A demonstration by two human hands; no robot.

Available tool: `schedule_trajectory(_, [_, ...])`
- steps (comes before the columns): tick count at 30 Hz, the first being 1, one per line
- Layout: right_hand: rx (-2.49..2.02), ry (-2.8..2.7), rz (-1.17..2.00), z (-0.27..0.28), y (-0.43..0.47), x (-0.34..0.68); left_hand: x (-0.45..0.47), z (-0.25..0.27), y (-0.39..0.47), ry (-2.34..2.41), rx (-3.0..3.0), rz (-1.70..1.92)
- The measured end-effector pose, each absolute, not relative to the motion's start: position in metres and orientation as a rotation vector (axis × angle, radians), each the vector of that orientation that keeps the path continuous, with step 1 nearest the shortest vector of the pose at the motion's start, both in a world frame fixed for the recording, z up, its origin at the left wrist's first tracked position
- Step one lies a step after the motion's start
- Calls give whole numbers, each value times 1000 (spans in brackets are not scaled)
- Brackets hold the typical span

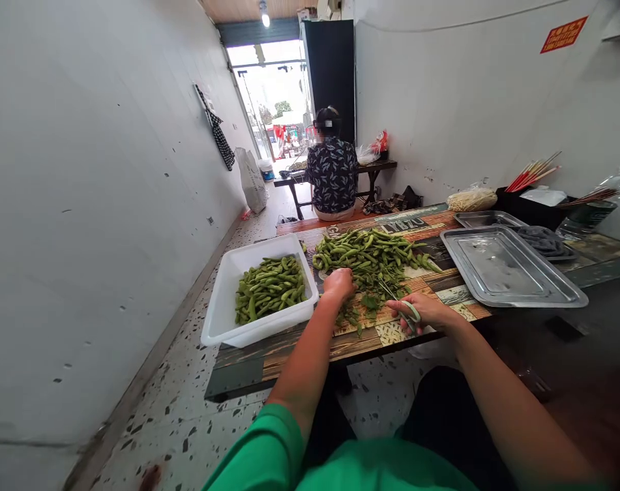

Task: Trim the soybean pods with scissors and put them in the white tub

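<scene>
In my right hand [423, 311] is a pair of scissors [410, 315] with pale handles, its blades pointing forward and left over the cut scraps. My left hand [339, 282] is closed at the near left edge of a heap of green soybean pods [374, 247]; what its fingers hold is hidden. Loose leaves and trimmings [371, 302] lie on the table between my hands. Left of my left hand stands a white plastic tub [220, 296], partly filled with pods [271, 285].
Metal trays [511, 262] lie on the right of the patterned table [289, 354]. Behind them are bundled skewers [472, 199] and a black box of red-tipped sticks [532, 204]. A person in a patterned shirt [334, 174] sits beyond the table, back turned. A wall [110, 170] runs along the left.
</scene>
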State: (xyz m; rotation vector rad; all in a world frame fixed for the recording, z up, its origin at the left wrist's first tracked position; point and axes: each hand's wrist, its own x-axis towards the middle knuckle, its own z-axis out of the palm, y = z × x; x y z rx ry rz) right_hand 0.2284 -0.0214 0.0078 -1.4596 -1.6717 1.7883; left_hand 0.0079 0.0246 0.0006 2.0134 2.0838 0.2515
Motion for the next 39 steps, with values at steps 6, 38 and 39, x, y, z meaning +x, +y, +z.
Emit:
schedule_trajectory(6, [-1371, -1388, 1704, 6, -20, 230, 11, 4, 23, 2127, 2056, 255])
schedule_trajectory(38, [-1379, -1875, 1267, -9, -18, 234, 17, 11, 19, 1163, 1850, 711])
schedule_trajectory(39, [-1379, -1827, 1283, -9, -18, 233, 18, 11, 19, 1130, 1730, 766])
